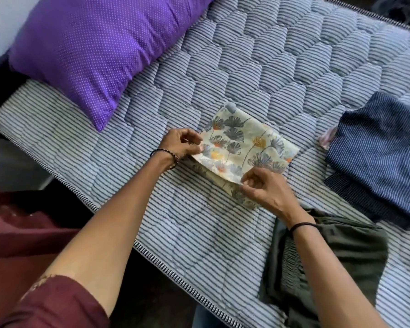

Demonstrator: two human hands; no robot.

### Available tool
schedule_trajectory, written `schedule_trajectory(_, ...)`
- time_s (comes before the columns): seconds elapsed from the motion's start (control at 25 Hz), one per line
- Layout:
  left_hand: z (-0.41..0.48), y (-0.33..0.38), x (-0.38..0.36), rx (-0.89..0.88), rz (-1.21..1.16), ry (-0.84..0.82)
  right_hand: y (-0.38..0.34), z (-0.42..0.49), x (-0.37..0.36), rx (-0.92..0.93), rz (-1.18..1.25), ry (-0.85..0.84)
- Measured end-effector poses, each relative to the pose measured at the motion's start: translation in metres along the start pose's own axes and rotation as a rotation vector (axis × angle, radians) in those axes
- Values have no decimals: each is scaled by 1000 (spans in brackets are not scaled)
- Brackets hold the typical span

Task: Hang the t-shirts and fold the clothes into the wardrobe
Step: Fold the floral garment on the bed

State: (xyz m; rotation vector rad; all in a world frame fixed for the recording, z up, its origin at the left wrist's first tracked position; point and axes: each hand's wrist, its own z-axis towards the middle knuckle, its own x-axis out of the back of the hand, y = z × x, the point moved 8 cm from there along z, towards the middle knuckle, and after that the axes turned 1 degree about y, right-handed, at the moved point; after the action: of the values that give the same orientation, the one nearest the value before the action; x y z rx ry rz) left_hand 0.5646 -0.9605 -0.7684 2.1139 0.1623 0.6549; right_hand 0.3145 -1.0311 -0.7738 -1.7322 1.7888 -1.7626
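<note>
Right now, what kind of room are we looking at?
Most likely a bedroom. A bare grey-striped quilted mattress carries a purple white-dotted pillow. Laundry lies on it too: a folded blue pinstriped garment and a cream floral-print cloth, which the left hand and right hand pinch.

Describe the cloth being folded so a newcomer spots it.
On the striped mattress, right of the purple pillow, left hand and right hand pinch a folded floral cloth. It alone is pale and flowered, unlike the striped navy garment and olive garment.
</note>
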Motion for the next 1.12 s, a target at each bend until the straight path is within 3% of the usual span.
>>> schedule_trajectory(0.08, 2, 5, 7, -83, 231, 75, -2, 0, 4, -17, -43, 79)
schedule_trajectory(0.2, 3, 30, 11, -334, 585, 301, -1, 8, 24, -82, 166, 349)
schedule_trajectory(0.32, 7, 58, -25, -601, 764, 216, -17, 22, 37, 13, 6, 587)
schedule_trajectory(0.4, 18, 66, -57, -684, 903, 93, -31, 37, 37, 62, -178, 687)
schedule_trajectory(0.56, 42, 57, -109, -670, 1108, -83, -17, 82, 3, -52, -279, 504)
schedule_trajectory(0.68, 50, 33, -119, -652, 1208, -126, 8, 79, -19, -147, -369, 459)
schedule_trajectory(1.12, 54, 21, -118, -712, 1216, -77, 38, 58, -25, -188, -549, 566)
